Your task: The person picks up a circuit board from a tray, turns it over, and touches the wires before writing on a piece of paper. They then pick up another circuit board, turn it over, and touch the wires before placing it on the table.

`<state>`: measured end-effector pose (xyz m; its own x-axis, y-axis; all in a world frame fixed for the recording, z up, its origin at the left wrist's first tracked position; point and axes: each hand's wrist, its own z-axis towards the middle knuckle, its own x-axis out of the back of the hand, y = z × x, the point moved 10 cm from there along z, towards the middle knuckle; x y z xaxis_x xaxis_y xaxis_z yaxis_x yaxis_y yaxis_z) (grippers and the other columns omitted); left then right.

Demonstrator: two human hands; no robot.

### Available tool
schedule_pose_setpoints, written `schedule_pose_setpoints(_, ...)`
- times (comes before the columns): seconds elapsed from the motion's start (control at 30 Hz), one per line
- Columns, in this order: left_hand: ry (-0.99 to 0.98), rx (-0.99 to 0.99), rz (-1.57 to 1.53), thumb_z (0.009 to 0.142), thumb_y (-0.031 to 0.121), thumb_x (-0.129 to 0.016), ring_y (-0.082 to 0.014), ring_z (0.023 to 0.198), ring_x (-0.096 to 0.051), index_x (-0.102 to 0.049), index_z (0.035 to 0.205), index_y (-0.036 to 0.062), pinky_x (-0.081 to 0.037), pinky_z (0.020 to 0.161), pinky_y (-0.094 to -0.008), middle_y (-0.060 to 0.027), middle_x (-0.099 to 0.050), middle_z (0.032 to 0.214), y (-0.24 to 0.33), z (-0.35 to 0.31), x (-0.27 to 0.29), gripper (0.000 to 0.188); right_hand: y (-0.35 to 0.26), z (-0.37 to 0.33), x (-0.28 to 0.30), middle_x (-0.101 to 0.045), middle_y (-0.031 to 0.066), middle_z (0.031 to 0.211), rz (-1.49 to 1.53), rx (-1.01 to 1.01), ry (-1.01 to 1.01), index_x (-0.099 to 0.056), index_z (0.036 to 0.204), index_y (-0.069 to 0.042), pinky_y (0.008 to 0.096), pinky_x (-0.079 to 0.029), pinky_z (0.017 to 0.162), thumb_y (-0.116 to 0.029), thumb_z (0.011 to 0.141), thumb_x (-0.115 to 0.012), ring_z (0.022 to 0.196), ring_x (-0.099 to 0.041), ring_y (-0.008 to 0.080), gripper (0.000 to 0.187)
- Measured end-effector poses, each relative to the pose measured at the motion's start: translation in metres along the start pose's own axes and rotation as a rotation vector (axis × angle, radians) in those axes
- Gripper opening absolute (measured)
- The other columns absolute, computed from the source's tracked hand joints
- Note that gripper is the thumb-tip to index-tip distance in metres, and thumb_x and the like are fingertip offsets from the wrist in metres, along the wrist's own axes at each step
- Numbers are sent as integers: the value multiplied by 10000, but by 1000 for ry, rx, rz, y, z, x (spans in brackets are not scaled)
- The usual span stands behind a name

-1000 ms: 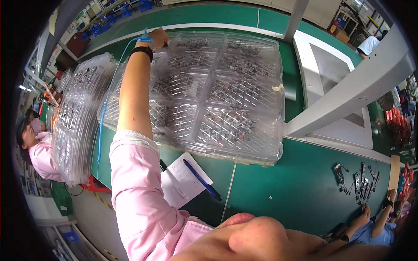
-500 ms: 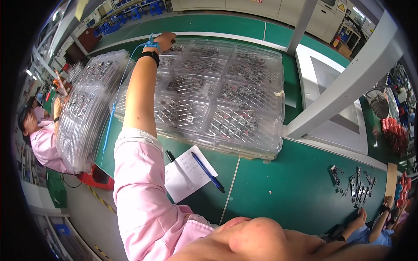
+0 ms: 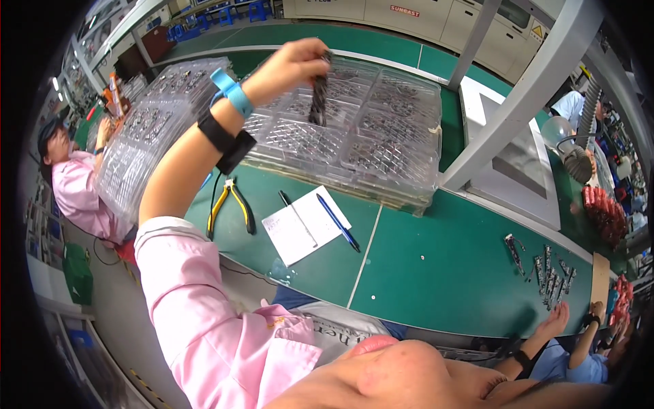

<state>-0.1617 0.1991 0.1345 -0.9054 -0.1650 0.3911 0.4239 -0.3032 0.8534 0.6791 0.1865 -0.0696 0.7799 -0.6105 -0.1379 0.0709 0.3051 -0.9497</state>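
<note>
Raised above the clear plastic tray [image 3: 424,194], my left hand [image 3: 298,63] pinches a dark strip-shaped part [image 3: 318,102]. The part hangs down over the tray, and blur hides its details. A blue wrist strap and a black band circle my left arm. Many small dark and metallic parts lie in the tray's compartments. Nearer me are yellow-and-black pliers [image 3: 216,217], with their handles spread. Beside them lies a white sheet of paper [image 3: 289,240] with handwriting, a blue pen [image 3: 338,223] and a black-capped pen [image 3: 300,219] on it. My right hand is not visible.
More stacked clear trays [image 3: 117,170] stand at left, by a person in pink. A grey metal post [image 3: 521,109] slants across the right. Several narrow circuit boards [image 3: 550,276] lie on the green table [image 3: 436,286] near another person's hand [image 3: 557,322]. Red bundles [image 3: 603,213] sit farther right.
My left hand has come from the tray's far left corner toward me and to the right, lifting the dark strip into sight. The view has shifted, and the pliers now show.
</note>
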Motion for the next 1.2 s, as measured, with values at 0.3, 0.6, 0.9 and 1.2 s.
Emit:
schedule_pose_setpoints(0.3, -373, 70, -188, 764, -14, -562, -58, 671, -527, -499, 877, -8, -444, 593, -188, -38, -563, 785, 56, -95, -168, 130, -180, -320, -394, -562, 139, 928, 227, -161, -1488, -348, 1195, 35, 309, -450, 766, -263, 797, -559, 831, -575, 211, 540)
schedule_pose_setpoints(0.6, -149, 131, -589, 750, -2, -584, -107, 692, -545, -504, 922, -27, -447, 611, -196, -74, -562, 852, 33, -113, -185, 191, -143, -341, -428, -581, 130, 831, 474, -503, -1407, -472, 986, 13, 257, -500, 605, -160, 844, -494, 691, -618, 210, 225)
schedule_pose_setpoints(0.9, -141, 284, -823, 756, 10, -584, -106, 656, -550, -521, 994, -26, -445, 568, -198, -78, -577, 840, -37, -139, -198, 249, -95, -330, -400, -582, 146, 810, 603, -603, -1130, -473, 830, -9, 300, -507, 602, -146, 841, -497, 698, -616, 238, 139)
schedule_pose_setpoints(1.2, -207, 160, -554, 728, -33, -611, -94, 691, -551, -508, 1039, -35, -460, 571, -207, -78, -576, 873, -23, -138, -188, 328, -103, -345, -407, -576, 190, 865, 587, -626, -1215, -457, 1033, 78, 364, -514, 692, -114, 847, -467, 726, -618, 289, 268)
